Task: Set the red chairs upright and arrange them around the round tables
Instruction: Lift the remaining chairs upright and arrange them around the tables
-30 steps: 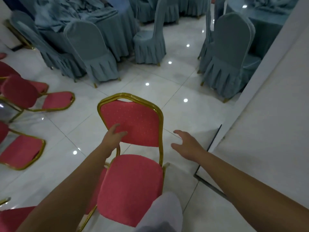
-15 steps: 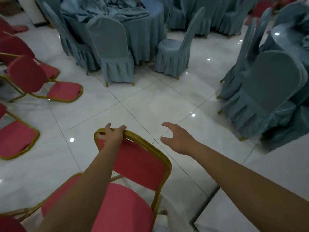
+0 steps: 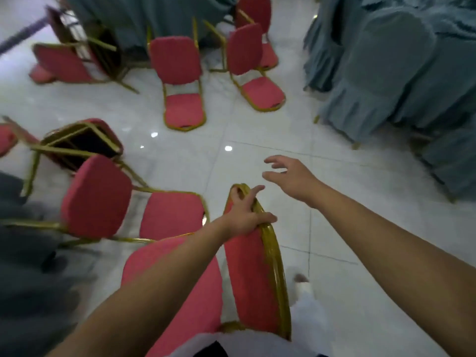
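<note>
A red chair with a gold frame stands close in front of me, its back seen edge-on. My left hand grips the top rail of that back. My right hand hovers in the air to the right of it, fingers spread, holding nothing. Several more red chairs lie tipped on the white floor: one to the left, one at the upper middle, one to its right, and one at the upper left. A round table under teal cloth is at the top.
Chairs in teal covers crowd the upper right. Another tipped chair shows its dark underside at the left. A dark blurred shape fills the lower left. My white trouser leg and foot are beside the held chair. Bare tiled floor lies ahead.
The view has swung round to a group of tipped red chairs. My left hand still grips the chair's top rail; the chair back now points edge-on. The right hand stays free.
</note>
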`<action>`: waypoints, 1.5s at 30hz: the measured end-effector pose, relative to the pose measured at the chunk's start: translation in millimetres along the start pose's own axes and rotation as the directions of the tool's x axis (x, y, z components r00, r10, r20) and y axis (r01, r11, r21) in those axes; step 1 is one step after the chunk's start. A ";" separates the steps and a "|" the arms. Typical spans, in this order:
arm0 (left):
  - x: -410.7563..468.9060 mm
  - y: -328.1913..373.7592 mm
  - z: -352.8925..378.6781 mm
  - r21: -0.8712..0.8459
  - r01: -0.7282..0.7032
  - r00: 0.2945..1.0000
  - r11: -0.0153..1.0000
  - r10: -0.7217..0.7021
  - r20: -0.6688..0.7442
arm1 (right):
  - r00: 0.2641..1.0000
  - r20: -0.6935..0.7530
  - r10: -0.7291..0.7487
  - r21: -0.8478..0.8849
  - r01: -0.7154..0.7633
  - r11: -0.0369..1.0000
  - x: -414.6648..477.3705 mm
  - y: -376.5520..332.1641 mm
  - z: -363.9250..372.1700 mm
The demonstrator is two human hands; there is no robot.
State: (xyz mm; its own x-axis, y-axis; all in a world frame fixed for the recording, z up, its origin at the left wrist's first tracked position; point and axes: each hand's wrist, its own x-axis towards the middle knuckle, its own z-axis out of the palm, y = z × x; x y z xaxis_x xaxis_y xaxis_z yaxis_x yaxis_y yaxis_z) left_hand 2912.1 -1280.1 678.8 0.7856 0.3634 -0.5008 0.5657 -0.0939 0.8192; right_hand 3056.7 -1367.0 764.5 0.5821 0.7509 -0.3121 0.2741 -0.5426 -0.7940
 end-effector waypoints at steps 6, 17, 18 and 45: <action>-23.8 8.2 34.9 -0.444 0.003 0.952 0.896 -0.138 -0.272 | 0.854 0.487 -0.183 -0.072 0.248 0.966 63.7 -9.4 12.4; -140.3 -13.5 147.9 -0.416 0.419 0.829 0.807 -0.527 -0.189 | 0.525 0.839 -0.142 -0.344 0.715 0.609 35.4 10.2 48.2; -146.5 -17.5 160.7 -0.431 0.417 0.818 0.800 -0.537 -0.207 | 0.530 0.840 -0.117 -0.373 0.721 0.584 29.1 15.1 52.9; -116.2 -34.6 111.3 -0.862 0.144 0.524 0.485 -0.777 -0.350 | 0.236 0.953 -0.188 -0.156 0.919 0.361 73.6 15.7 38.1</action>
State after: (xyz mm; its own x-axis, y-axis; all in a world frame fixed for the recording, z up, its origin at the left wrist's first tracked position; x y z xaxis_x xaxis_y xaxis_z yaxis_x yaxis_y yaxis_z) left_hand 2829.1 -1422.2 677.6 -0.1155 0.5875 -0.8010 0.1716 0.8060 0.5664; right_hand 3074.7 -1305.9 709.2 -0.6444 0.6382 -0.4214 0.7534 0.4355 -0.4926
